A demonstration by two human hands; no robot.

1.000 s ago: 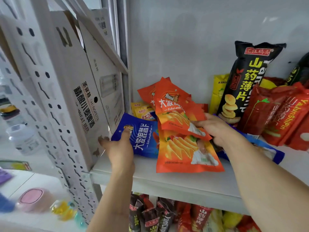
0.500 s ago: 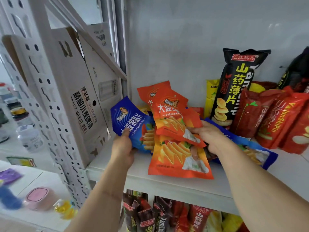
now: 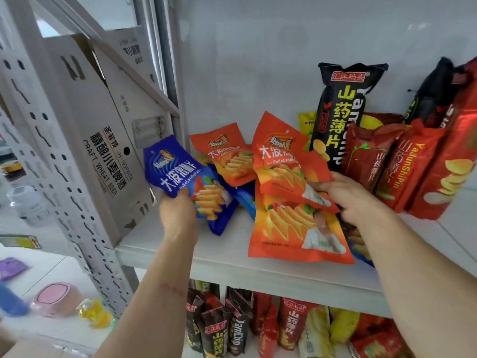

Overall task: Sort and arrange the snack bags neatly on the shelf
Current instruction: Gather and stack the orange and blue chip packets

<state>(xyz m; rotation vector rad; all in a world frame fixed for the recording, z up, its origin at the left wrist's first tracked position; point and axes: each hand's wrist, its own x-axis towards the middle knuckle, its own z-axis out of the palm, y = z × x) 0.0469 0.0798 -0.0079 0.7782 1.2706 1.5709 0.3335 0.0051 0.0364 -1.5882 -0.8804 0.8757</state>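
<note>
Presently both hands are at the white shelf (image 3: pixel 232 264), well apart from each other. Left hand (image 3: pixel 178 215) grips a blue chip bag (image 3: pixel 185 179) at its lower edge, thumb on the front face; bag tilted, raised off the shelf near the left upright. Right hand (image 3: pixel 353 200) pinches the lower right corner of an orange chip bag (image 3: pixel 281 164), which overlaps a second orange bag (image 3: pixel 291 233) lying flat at the shelf front. A third orange bag (image 3: pixel 224 153) sits behind, between the two hands. A black yam chip bag (image 3: pixel 346 107) stands upright against the back wall; red yam chip bags (image 3: pixel 402 164) lean just right of it. A cardboard beer box (image 3: pixel 98 140) leans against the shelf frame on the left.
</note>
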